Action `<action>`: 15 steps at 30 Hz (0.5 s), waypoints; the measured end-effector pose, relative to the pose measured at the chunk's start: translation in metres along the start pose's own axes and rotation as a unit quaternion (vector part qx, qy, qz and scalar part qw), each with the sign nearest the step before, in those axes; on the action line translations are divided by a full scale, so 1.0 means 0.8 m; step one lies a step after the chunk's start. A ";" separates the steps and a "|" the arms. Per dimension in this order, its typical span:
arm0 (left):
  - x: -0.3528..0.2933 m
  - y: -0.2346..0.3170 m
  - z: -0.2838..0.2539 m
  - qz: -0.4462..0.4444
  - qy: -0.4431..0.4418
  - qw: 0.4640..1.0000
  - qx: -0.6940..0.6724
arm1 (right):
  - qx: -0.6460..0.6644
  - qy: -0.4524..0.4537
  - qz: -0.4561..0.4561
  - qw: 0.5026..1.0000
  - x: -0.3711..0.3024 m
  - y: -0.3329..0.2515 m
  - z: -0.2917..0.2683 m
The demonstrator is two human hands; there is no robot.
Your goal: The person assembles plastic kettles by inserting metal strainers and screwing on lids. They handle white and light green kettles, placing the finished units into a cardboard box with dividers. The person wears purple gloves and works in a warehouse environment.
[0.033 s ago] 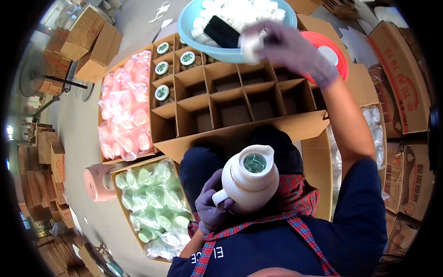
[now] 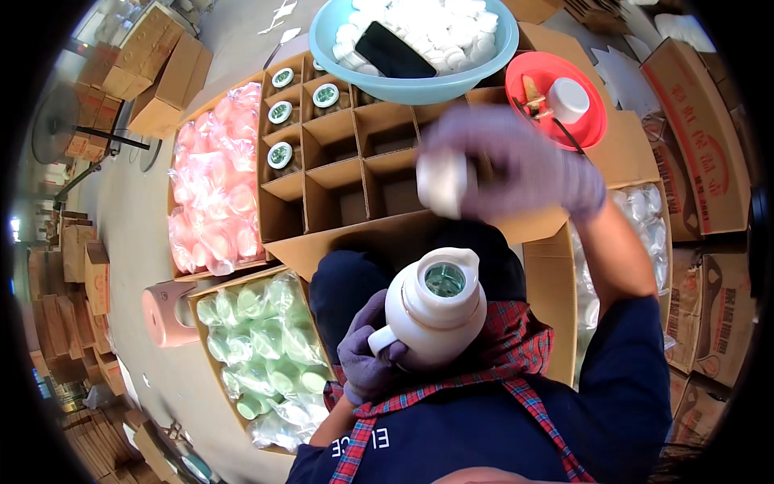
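My left hand [image 2: 371, 355], in a purple glove, is wrapped round the handle side of a white vacuum jug [image 2: 435, 331] on my lap. The jug stands nearly upright, its pouring lip facing away and its glassy mouth uncovered. Above and beyond the jug, my gloved right hand [image 2: 524, 165] is smeared by motion but holds a white jug stopper [image 2: 443, 184]. Many similar white stoppers [image 2: 459, 36] fill a light blue basin [image 2: 411, 90] at the far side, with a black phone [image 2: 395, 50] lying on them.
The basin rests over a divided carton [image 2: 339, 218] holding several jugs with glassy mouths [image 2: 280, 155]. Right of it stands a red bowl [image 2: 595, 133] with a white cup [image 2: 568, 101]. Cartons of bagged pink [image 2: 218, 177] and green [image 2: 266, 339] pieces stand left, beside a pink stool [image 2: 169, 315].
My right hand has come from the blue basin toward me with the white stopper, nearing the jug. The red bowl is less covered now. My left hand still holds the jug.
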State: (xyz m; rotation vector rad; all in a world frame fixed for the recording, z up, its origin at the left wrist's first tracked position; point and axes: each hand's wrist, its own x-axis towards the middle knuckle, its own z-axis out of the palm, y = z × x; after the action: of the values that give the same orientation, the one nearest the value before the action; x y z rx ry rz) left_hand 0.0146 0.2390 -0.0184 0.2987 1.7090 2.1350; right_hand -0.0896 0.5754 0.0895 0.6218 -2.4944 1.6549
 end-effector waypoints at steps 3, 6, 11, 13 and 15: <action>-0.002 0.000 0.002 0.010 -0.021 1.000 0.008 | 0.038 -0.088 -0.095 0.991 -0.055 -0.033 0.042; -0.006 0.001 0.004 0.005 -0.018 1.000 0.004 | 0.061 -0.060 -0.088 0.992 -0.087 -0.021 0.064; -0.011 -0.002 0.007 0.026 -0.013 0.999 0.038 | 0.028 0.047 -0.093 0.994 -0.137 0.005 0.095; -0.017 -0.011 0.003 0.037 -0.015 0.998 0.038 | -0.008 0.046 -0.137 0.989 -0.147 0.010 0.100; -0.012 0.002 0.021 -0.009 0.019 0.999 -0.032 | -0.090 0.040 -0.152 0.983 -0.154 0.008 0.103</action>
State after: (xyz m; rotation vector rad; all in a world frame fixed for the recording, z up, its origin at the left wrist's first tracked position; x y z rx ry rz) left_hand 0.0294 0.2497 -0.0120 0.2253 1.6535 2.1902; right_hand 0.0334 0.5384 0.0145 0.8442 -2.3186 1.3037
